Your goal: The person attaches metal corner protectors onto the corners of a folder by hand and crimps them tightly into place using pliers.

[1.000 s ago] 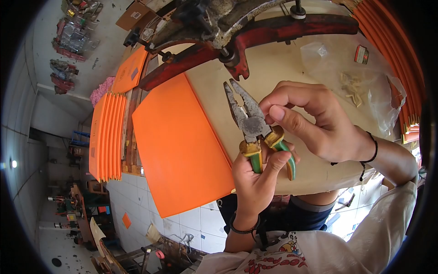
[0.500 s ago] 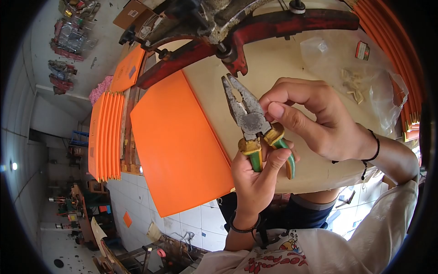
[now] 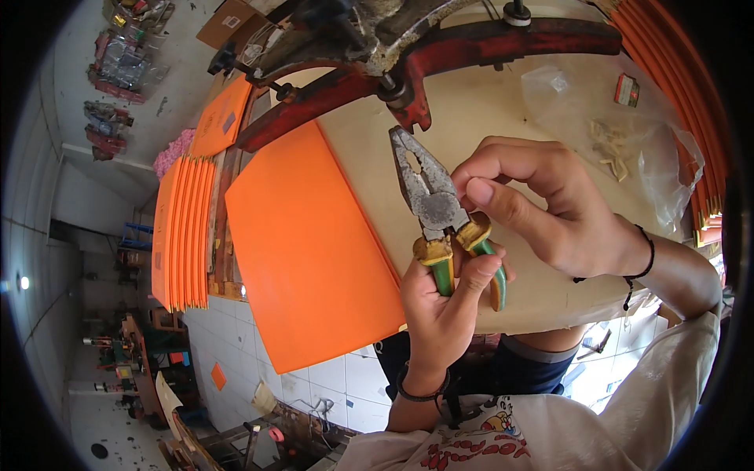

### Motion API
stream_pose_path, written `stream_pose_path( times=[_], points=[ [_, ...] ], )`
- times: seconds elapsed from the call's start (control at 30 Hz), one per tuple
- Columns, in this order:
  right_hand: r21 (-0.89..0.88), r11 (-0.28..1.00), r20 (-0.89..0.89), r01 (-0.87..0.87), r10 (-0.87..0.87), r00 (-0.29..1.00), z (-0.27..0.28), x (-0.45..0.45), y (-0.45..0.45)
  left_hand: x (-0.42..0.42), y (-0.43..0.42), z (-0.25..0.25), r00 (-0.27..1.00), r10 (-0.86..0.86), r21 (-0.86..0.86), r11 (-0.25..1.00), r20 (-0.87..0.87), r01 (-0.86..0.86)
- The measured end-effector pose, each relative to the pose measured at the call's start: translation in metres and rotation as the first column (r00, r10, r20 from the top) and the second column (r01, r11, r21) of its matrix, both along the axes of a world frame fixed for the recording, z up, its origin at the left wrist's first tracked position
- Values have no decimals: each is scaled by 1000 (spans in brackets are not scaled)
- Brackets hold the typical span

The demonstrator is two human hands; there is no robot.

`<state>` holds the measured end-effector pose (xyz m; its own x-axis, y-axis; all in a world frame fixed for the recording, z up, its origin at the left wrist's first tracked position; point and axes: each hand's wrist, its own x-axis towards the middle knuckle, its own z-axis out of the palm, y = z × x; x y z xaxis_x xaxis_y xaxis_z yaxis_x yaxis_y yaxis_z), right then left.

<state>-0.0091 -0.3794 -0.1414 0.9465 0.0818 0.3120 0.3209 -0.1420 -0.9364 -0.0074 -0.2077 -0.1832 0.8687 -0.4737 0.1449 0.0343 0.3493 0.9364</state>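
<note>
The pliers (image 3: 440,210) are held in the left hand (image 3: 440,310), whose fingers are closed around the green-and-yellow handles, with the thumb laid across them. The pliers are pointed away from the body above the brown-covered tabletop (image 3: 542,302), and their jaws are brought together at the tip. The right hand (image 3: 554,208) is raised just beside the pliers' pivot, its thumb and forefinger drawn into a narrow pinch; whether anything is gripped there cannot be told.

A large orange sheet (image 3: 306,259) is laid to the left of the pliers, partly over the tabletop, its lower corner reaching past the edge. Beyond the pliers' tip, a red metal bar (image 3: 510,43) is mounted across the tabletop. To the right, small pale pieces (image 3: 611,149) are seen at a clear plastic bag (image 3: 667,188), near a small red-and-green box (image 3: 627,90). Orange folders (image 3: 184,235) are stacked at the far left.
</note>
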Motion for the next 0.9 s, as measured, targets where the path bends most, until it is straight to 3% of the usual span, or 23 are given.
stream_pose_path(
  times=[0.1, 0.3, 0.5, 0.7, 0.8, 0.9],
  points=[
    [-2, 1000, -26, 4, -4, 1000, 2, -1, 1, -1, 0, 3, 1000, 22, 56, 998, 19, -23],
    [-7, 1000, 48, -1, 1, 999, -1, -1, 0, -1, -1, 3, 998, -14, -127, 992, -65, 6],
    [8, 1000, 113, -9, 8, 994, -4, 0, 2, -1, 0, 1, 998, -2, -121, 993, -61, -6],
    [-12, 1000, 131, 9, -7, 991, -3, 0, 3, -4, -4, 8, 998, 59, -74, 996, 10, -58],
    [-13, 1000, 130, 7, -6, 991, -3, 0, 2, 2, 4, -1, 998, -29, 41, 999, 56, 27],
    [-13, 1000, 117, 6, -5, 993, -3, 0, 1, 2, 2, 0, 998, -12, 34, 999, 63, 10]
  ],
)
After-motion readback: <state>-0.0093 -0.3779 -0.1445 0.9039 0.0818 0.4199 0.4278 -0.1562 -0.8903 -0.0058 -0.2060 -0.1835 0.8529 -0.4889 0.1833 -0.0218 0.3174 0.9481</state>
